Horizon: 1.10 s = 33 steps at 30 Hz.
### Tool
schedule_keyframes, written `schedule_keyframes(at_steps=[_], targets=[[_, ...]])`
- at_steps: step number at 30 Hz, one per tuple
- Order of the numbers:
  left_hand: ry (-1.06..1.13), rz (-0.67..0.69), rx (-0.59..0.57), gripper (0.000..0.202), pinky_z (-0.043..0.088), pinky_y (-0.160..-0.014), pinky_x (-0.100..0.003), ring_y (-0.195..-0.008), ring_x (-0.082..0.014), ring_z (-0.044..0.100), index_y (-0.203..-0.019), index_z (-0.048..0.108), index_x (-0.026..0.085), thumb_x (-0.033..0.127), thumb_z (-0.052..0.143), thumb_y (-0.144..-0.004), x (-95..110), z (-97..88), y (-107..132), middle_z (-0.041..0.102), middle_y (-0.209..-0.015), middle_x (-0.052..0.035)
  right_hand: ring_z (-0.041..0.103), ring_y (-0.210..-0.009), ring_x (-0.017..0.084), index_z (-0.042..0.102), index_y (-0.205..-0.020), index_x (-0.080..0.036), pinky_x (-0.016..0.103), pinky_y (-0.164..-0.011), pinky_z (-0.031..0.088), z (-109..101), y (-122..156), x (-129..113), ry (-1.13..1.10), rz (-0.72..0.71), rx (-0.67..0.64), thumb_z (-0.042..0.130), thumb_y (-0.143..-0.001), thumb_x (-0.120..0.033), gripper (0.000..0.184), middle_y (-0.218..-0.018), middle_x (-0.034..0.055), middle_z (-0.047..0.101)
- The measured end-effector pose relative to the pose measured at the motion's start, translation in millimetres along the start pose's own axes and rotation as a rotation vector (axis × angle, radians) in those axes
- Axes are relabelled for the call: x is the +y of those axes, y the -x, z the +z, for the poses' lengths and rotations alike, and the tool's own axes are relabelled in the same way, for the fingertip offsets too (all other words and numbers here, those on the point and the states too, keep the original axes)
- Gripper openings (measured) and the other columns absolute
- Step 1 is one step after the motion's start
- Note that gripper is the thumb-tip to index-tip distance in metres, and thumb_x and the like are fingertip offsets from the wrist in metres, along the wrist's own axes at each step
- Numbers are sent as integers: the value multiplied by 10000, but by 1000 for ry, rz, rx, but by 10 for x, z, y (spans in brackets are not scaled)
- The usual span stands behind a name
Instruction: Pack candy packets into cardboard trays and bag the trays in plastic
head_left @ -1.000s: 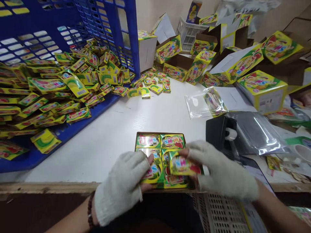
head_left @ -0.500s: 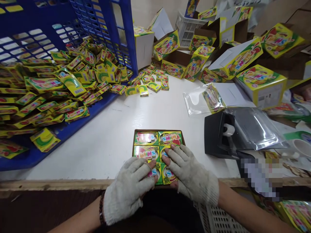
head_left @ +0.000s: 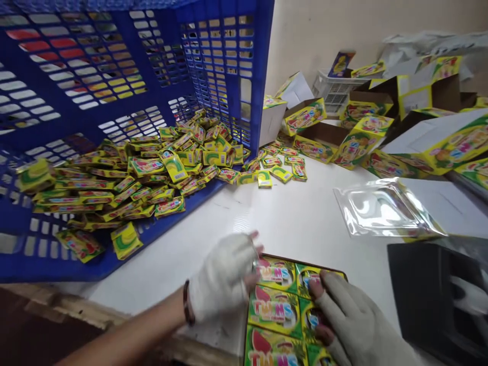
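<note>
A shallow display box [head_left: 345, 277] at the table's front edge holds several small yellow-green TWINS packs [head_left: 274, 307] in two columns, printed with watermelon and pineapple. My right hand [head_left: 356, 317], in a white fingerless glove, lies over the right column with its fingers spread. Also gloved and blurred by motion, my left hand [head_left: 226, 274] is at the box's far left corner. Its fingers are apart, and no pack shows in them. Part of the right column is hidden beneath my right hand.
A large blue crate [head_left: 263, 76] lies tipped at the left, with a heap of small packs [head_left: 171, 165] spilling onto the white table [head_left: 213, 223]. Open printed cartons [head_left: 362, 140] fill the back right. Clear plastic covers [head_left: 385, 208] and a black tape dispenser [head_left: 423, 295] sit at the right.
My view has turned left, so the box appears lower and farther right. My left hand has lifted off the packs and moved to the box's far left side. My right hand stays on the packs.
</note>
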<state>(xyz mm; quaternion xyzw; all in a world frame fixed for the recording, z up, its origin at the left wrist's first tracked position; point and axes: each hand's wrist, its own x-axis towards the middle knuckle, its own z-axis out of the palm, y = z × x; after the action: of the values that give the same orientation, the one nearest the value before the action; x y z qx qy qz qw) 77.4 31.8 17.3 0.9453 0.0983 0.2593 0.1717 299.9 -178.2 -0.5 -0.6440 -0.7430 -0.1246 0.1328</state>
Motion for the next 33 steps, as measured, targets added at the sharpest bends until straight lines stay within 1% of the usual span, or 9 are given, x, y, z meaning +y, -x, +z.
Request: schedule_keyframes(at_steps=[4,6,9,12,16,21,25,30,33], targets=[[-381,-366,7,436,446,-1040,-413,-1249,-258,514,-1280,506,152,220,506,-849,-971,-34,-624,565,-1282,-152,611,-1000,378,603,-1203,-165,491,-765,551,128,-61,-8,39,-36,-174,596,-704,-249,506,-1123,187,654],[-523,-415,-63,524,405,-1063,-430,-1280,-290,471,-1313,481,126,176,552,-796,-1364,-44,-943,540,-1308,-172,642,-840,354,675,-987,-197,458,-643,543,77,-197,18,14,54,-294,618,-660,-284,342,-978,165,687],[-565,-375,-142,477,293,-1119,-484,-1257,-295,481,-1270,522,145,106,529,-795,-1666,-54,-1252,597,-1244,-150,607,-583,216,656,-787,-255,335,-522,469,-76,-653,204,-178,181,-510,522,-825,-316,152,-740,55,675],[-583,-343,-228,332,317,-1061,-499,-1103,-283,579,-1166,582,112,100,409,-883,-1579,-6,-1278,662,-1075,-162,644,-710,191,656,-838,-235,306,-654,483,-20,-1343,531,-291,239,-502,388,-954,-303,300,-812,45,691],[-579,-329,-363,294,429,-797,-455,-847,-284,639,-1023,627,109,133,350,-926,-1132,155,-1008,675,-876,-153,605,-1024,222,580,-1242,-212,308,-826,469,571,-2232,931,-126,316,-375,443,-913,-146,362,-1233,110,597],[-497,-297,-469,114,432,-731,-391,-856,-258,623,-902,636,188,266,568,-854,-988,235,-715,650,-981,-94,543,-1097,294,517,-1341,-256,378,-812,456,1143,-2846,1121,158,107,-589,454,-917,-125,448,-1316,183,484],[-362,-384,-394,350,442,-850,-383,-1035,-265,583,-1100,572,197,372,643,-805,-1121,204,-668,615,-1130,-91,563,-1042,301,598,-1253,-227,397,-793,445,1140,-2924,1182,189,44,-643,436,-926,-147,373,-1211,199,537],[-325,-656,-515,404,453,-665,-379,-817,-273,647,-1084,564,222,545,382,-924,-998,169,-613,675,-919,-70,560,-995,284,663,-1112,-162,372,-792,456,1092,-2609,1332,97,59,-578,578,-838,-205,290,-1197,176,533],[-309,-484,-512,336,464,-750,-395,-945,-265,640,-1199,533,212,340,347,-950,-951,116,-550,662,-1083,-103,555,-970,279,620,-1170,-140,386,-828,470,1157,-2374,1409,20,175,-534,692,-784,-374,457,-1193,170,530]])
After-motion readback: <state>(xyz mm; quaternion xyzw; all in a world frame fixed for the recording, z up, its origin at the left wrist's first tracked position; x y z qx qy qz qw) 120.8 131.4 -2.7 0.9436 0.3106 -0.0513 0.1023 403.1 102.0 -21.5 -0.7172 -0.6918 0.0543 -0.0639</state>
